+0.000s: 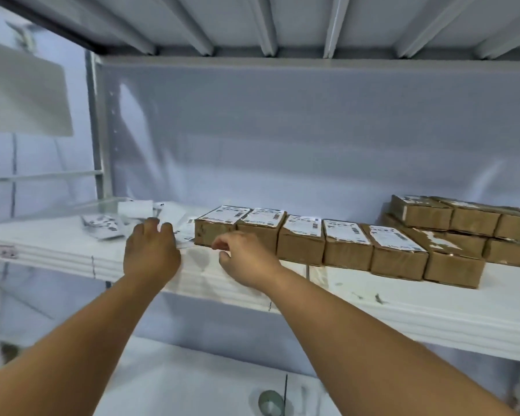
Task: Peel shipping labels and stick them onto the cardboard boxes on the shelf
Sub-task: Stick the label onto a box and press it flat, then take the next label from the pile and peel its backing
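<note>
Far left of the frame, a scatter of loose labels (102, 226) and white backing paper (135, 208) sits at the back of the shelf (433, 310). It looks like my supply heap, parked within reach but off the working row. Next over, my left hand (152, 250) is stretched out, palm down and arm nearly straight, with the fingers (166, 227) laid fairly flat over the edge of a label sheet (186, 232). They're loose, not curled round anything. I reckon that hand is there to pin the sheet so it can't slide while a label comes off. Just right of it, my right hand (246, 259) comes in lower, wrist cocked, with thumb and forefinger curled toward each other in front of the first box. It looks like a peeling pinch, but I can't tell if there's a label corner between them. Moving right, five cardboard boxes (300, 238) stand side by side along the middle of the shelf, touching, each with a label on top. Far right, a stack of boxes (451, 217) shows only torn white scraps on top, so I judge those to be my next targets. At the bottom centre of the frame, below the shelf, lies a roll of tape (270, 402).
</note>
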